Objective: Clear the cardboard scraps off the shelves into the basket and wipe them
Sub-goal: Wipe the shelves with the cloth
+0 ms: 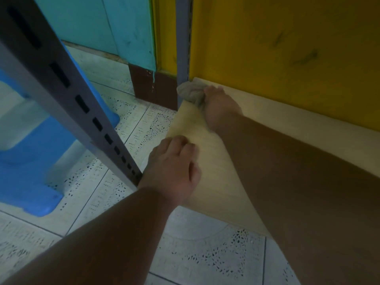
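A crumpled grey cloth (190, 93) sits at the far left corner of a pale wooden shelf (207, 161), bunched in the curled fingers of the right hand (221, 109); nearer than that grip, the left hand (174, 167) rests with relaxed fingers on the shelf's left edge; left of it a slotted grey metal upright (61, 83); beyond, a blue plastic stool (28, 161) on tiled floor (205, 254); yellow wall (287, 48) behind.

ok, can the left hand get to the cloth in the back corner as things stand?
Probably yes. The left hand rests on the shelf edge; bare board lies between it and the cloth, though the right hand already grips that.
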